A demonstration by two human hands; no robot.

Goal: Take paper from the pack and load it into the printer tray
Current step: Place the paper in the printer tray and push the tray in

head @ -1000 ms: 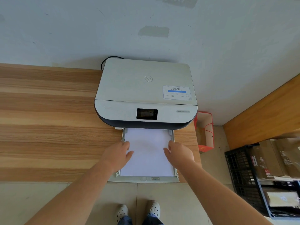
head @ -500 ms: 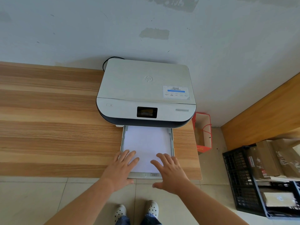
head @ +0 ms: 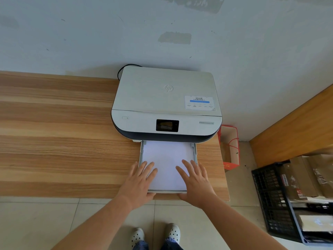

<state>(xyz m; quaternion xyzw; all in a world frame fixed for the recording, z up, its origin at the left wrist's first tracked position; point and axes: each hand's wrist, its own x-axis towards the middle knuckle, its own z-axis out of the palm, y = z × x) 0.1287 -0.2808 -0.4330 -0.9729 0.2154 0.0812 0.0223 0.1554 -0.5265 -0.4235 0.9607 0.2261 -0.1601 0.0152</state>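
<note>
A white printer (head: 166, 103) with a dark base stands on the wooden table (head: 59, 141) against the wall. Its paper tray (head: 195, 152) sticks out toward me, and a stack of white paper (head: 167, 159) lies flat in it. My left hand (head: 139, 181) rests flat on the paper's near left corner with fingers spread. On the near right corner lies my right hand (head: 195, 181), flat too, its thumb near the tray's front edge. Neither hand grips anything. No paper pack is in view.
A red paper bag (head: 229, 147) stands on the floor right of the table. Farther right are a black crate (head: 270, 197) with cardboard boxes and a wooden panel (head: 295, 127). My shoes (head: 155, 235) are on the tiled floor below the table edge.
The tray has slid into the printer, so less of it sticks out. Both hands went from its sides to lying flat on the paper's near end.
</note>
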